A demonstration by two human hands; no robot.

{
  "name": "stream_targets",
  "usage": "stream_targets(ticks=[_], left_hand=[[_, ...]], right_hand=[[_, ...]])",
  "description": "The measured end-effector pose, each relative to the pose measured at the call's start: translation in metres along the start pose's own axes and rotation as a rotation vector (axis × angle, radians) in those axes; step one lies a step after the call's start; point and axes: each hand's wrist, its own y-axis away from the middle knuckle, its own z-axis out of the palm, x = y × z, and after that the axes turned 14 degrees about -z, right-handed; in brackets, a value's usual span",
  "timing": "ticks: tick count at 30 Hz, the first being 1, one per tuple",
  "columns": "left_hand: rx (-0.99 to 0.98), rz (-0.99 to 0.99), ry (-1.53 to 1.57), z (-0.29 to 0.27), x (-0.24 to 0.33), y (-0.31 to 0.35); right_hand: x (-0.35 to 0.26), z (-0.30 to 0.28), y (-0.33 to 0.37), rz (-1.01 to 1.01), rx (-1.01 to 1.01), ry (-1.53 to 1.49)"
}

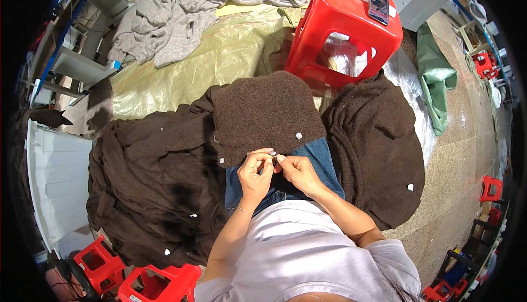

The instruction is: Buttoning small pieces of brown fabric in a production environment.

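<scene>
A brown knitted piece (263,107) lies folded across my lap over blue jeans. At its near edge my left hand (256,173) pinches a small, shiny, pale button (273,153) between thumb and fingers. My right hand (299,173) meets it there, thumb and forefinger pressed together beside the button. What the right fingertips grip is too small to make out. Two similar round ornate buttons sit on the knit, one toward the right (298,136) and one at the left corner (222,160).
Dark brown knits are heaped at my left (153,176) and right (379,154), with small white bits on them. Ahead stands a red plastic stool (343,25) carrying a phone (379,6). Grey cloth (181,17) lies on yellowish sheeting (164,91). A white bin (59,176) stands left.
</scene>
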Motion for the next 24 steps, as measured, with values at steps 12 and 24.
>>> stream_targets(ticks=[12, 24], left_hand=[[0.043, 0.192, -0.263, -0.006, 0.014, 0.01], [0.449, 0.265, -0.432, -0.046, 0.006, 0.025]], right_hand=[[-0.009, -0.002, 0.001, 0.023, 0.075, -0.021], [-0.012, 0.0, 0.008, -0.09, -0.01, 0.018]])
